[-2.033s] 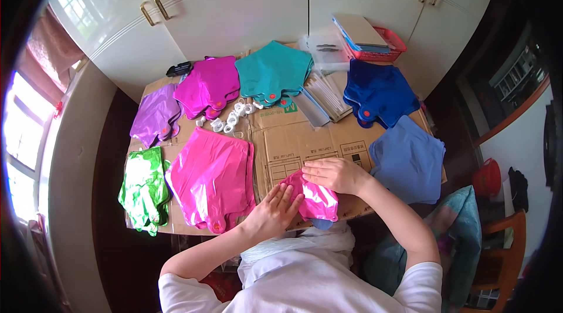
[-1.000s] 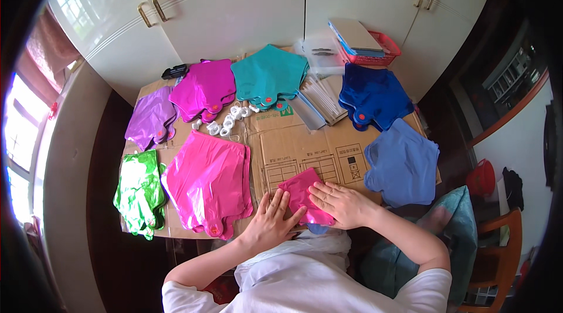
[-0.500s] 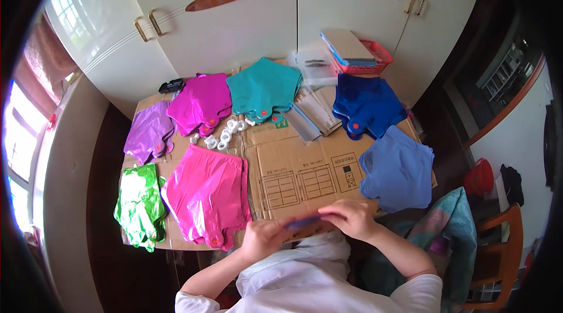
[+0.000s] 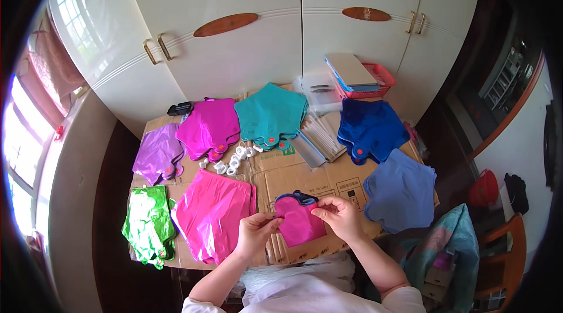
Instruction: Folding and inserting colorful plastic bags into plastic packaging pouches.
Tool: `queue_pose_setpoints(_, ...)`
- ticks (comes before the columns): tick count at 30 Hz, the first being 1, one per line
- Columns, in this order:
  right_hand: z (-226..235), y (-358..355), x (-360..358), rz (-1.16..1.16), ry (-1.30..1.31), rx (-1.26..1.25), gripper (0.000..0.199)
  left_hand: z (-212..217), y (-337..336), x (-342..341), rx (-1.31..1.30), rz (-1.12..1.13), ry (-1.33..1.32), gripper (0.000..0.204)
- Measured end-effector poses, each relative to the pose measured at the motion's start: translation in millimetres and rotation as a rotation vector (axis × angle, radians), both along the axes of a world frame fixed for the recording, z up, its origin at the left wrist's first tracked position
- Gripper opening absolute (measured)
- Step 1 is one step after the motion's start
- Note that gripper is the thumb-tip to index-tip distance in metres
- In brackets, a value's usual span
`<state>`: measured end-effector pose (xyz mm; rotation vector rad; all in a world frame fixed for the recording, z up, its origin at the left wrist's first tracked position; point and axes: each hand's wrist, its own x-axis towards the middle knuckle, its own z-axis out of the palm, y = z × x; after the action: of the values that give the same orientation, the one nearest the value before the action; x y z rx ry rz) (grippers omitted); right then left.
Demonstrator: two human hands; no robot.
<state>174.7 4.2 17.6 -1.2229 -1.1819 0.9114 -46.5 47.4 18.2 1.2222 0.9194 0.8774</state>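
Note:
Between my hands, above the near edge of the cardboard-covered table, is a folded foil balloon bundle (image 4: 300, 224), magenta on its face with dark blue along its top edge. My left hand (image 4: 258, 232) pinches its left side between thumb and fingers. My right hand (image 4: 340, 217) grips the upper right corner, thumb in front. Close to my left hand lies a stack of hot pink foil balloons (image 4: 214, 213). A periwinkle stack (image 4: 402, 193) lies right of my right hand.
Around the table lie green (image 4: 148, 222), lilac (image 4: 157, 151), magenta (image 4: 209, 128), teal (image 4: 272, 113) and dark blue (image 4: 374, 128) foil stacks. Small white coils (image 4: 233, 163) and a bundle of cards (image 4: 322, 140) sit mid-table. A red basket (image 4: 384, 78) stands behind; a chair (image 4: 507, 254) is at right.
The bundle, earlier seen nearly edge-on, is now raised and turned so its magenta face shows. Both hands still hold it. The whole view has shifted slightly, with the table lower in it.

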Motion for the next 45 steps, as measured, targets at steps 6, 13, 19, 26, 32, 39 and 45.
queue_pose_setpoints(6,-2.0,11.2,-0.5,0.025,0.334,-0.089,0.011,-4.4,16.9,1.7,-0.025,-0.018,0.044,0.013)
queue_pose_setpoints(13,9.9,52.1,25.3,0.199,-0.355,-0.249,0.02,-10.4,50.8,12.4,-0.117,-0.131,0.233,0.018)
queue_pose_setpoints(19,-7.1,79.8,34.2,0.253,-0.611,-0.167,0.015,2.4,77.1,21.8,0.26,-0.309,0.757,0.023)
queue_pose_setpoints(26,-19.0,84.0,33.5,0.266,-0.828,0.123,0.005,-18.9,72.3,23.6,0.999,-0.29,0.825,0.01)
queue_pose_setpoints(32,-21.7,75.5,29.6,0.246,-1.031,0.247,0.009,-1.2,53.9,26.6,1.432,-0.537,1.096,0.005)
queue_pose_setpoints(39,-13.0,39.3,-11.1,0.054,-1.338,0.323,0.036,-3.3,51.5,27.5,1.545,-0.558,1.156,0.006)
queue_pose_setpoints(45,-31.9,33.0,-9.0,-0.024,-1.346,0.377,0.029,-3.7,46.3,19.8,1.603,-0.556,1.148,0.007)
